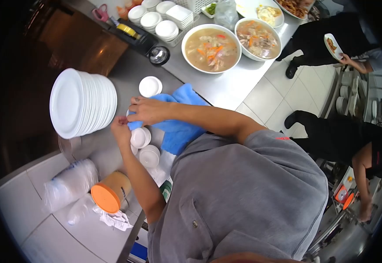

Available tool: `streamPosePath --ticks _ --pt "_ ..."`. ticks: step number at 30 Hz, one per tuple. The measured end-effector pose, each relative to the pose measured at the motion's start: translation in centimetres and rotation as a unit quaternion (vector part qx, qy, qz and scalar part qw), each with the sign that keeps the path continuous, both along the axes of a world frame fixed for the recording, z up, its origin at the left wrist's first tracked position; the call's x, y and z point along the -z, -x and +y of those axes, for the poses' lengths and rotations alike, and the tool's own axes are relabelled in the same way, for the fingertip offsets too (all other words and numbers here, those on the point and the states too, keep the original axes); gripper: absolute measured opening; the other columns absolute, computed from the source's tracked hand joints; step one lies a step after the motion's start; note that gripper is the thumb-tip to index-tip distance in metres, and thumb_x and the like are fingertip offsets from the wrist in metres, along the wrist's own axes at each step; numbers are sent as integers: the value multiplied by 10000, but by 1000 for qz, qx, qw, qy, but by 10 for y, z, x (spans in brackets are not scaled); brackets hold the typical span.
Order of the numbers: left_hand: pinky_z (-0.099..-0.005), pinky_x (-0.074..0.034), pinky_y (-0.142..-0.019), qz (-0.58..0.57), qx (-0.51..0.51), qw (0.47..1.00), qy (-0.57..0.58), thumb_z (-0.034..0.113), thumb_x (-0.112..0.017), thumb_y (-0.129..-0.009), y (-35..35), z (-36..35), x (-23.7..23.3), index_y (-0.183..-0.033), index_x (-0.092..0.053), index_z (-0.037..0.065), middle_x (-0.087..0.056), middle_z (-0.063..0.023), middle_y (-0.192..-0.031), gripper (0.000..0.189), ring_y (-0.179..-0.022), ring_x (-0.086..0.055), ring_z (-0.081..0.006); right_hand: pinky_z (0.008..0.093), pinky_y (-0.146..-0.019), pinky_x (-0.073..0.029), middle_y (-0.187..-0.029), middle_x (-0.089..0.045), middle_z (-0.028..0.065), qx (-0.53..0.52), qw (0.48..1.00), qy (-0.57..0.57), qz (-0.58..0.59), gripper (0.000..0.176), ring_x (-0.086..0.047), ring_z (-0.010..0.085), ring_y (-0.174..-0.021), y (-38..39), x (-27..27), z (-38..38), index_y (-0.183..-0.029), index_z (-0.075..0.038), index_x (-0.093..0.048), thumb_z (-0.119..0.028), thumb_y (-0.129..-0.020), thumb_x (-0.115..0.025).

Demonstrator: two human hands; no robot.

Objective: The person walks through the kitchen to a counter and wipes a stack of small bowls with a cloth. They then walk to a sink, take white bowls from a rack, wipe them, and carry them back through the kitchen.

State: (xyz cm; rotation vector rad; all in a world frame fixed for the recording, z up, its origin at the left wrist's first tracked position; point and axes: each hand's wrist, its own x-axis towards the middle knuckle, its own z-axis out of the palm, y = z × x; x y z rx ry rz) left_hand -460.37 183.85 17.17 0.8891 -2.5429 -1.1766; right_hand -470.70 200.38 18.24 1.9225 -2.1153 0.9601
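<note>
Next to the plate stack (82, 103), left hand (121, 129) pinches a small dish (128, 114) steady; right hand (149, 110) grips blue cloth (178, 131) around it.

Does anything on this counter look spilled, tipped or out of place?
Nothing looks spilled. A crumpled white rag lies loose beside the orange-lidded tub, and the blue cloth reaches the edge of the counter.

A stack of white plates (83, 103) stands on the counter (226, 90) before me, an orange-lidded tub (110, 194) nearer my body. Farther along sit two big soup bowls (211, 48) beside a tray of small white bowls (162, 19).
</note>
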Motion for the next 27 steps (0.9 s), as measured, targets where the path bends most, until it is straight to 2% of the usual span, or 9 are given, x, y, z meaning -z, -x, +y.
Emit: streamPosePath --ticks 7,9,10,12,15,17,22,26,27 --pt "-342 -511 -559 11 31 958 285 6 -653 -832 -3 10 -33 -835 -652 -15 -658 -102 -677 21 -626 -646 -175 368 -818 -470 -984 -631 130 175 895 225 -343 366 -594 289 -908 -1 -31 48 -1071 -41 -601 -248 -813 -756" --pt "-347 -549 -625 110 -106 987 -53 75 -676 -871 -5 16 -37 -928 -616 -35 -679 -120 -769 137 -667 -662 -193 311 -771 -477 -981 -647 90 236 795 284 -481 357 -602 174 -890 -8 -33 53 -1103 -29 -607 -274 -868 -717" --pt "-325 -561 -637 148 -64 981 -103 78 -657 -902 -3 32 -45 -964 -583 -39 -664 -120 -830 151 -721 -660 -195 311 -771 -477 -981 -647 90 238 793 284 -483 357 -602 174 -890 -10 -29 51 -1103 -29 -607 -274 -868 -717" --pt "-287 -507 -671 187 6 982 -17 130 -655 -915 8 69 -41 -942 -598 -24 -660 -91 -861 166 -771 -615 -137 348 -775 -478 -955 -656 179 129 642 258 -710 368 -633 248 -902 -17 -23 39 -1051 -12 -633 -344 -897 -663" --pt "-279 -468 -628 196 39 979 49 145 -663 -904 26 104 -42 -937 -613 -13 -625 -75 -770 169 -683 -564 -125 331 -722 -486 -880 -685 129 260 701 58 -662 399 -628 165 -827 -1 -15 56 -990 18 -669 -374 -926 -627" --pt "-285 -461 -591 186 56 980 39 144 -681 -885 42 109 -40 -903 -616 -18 -619 -61 -734 176 -636 -550 -119 318 -691 -491 -859 -692 81 322 714 66 -618 400 -617 134 -768 7 -22 78 -917 29 -692 -366 -925 -634" --pt "-364 -474 -613 164 -21 985 49 108 -681 -849 80 86 -19 -886 -618 0 -627 -133 -734 131 -649 -599 -244 290 -695 -493 -836 -673 37 291 606 239 -701 367 -612 119 -773 24 -41 115 -970 21 -669 -342 -931 -631" --pt "-399 -482 -717 113 16 980 161 164 -680 -857 79 63 -15 -914 -646 12 -641 -155 -825 166 -799 -621 -274 277 -701 -496 -826 -663 36 239 618 228 -713 351 -602 106 -765 17 -46 106 -1004 -6 -650 -349 -928 -637" --pt "-407 -480 -748 120 12 982 145 184 -677 -862 72 49 -16 -924 -656 20 -645 -159 -857 177 -843 -620 -282 292 -713 -506 -864 -665 57 247 702 175 -645 343 -617 133 -767 14 -40 102 -1026 -20 -646 -343 -911 -656"
